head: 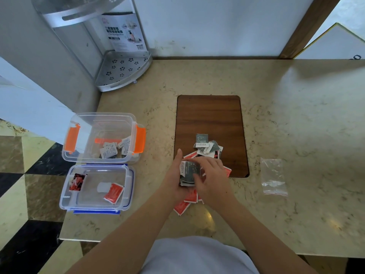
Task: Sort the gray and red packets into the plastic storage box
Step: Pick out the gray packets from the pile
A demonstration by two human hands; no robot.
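Gray packets (189, 173) are being gathered into a stack, cupped in the left hand (174, 177) and pressed by the right hand (212, 175) over the pile. Next, the stack likely needs carrying to the orange-latched box (102, 138), where gray packets already lie.

The room is bright with soft, even daylight. On the desk (296, 115) there is a pale glare in the far right part, and a small yellow reflection shines near the front edge, just beside the right forearm. Shadows are weak; only a faint one lies under the hands. The wide lens bends the desk edges and the wall lines toward the corners. The right hand (212, 175) looks slightly blurred.
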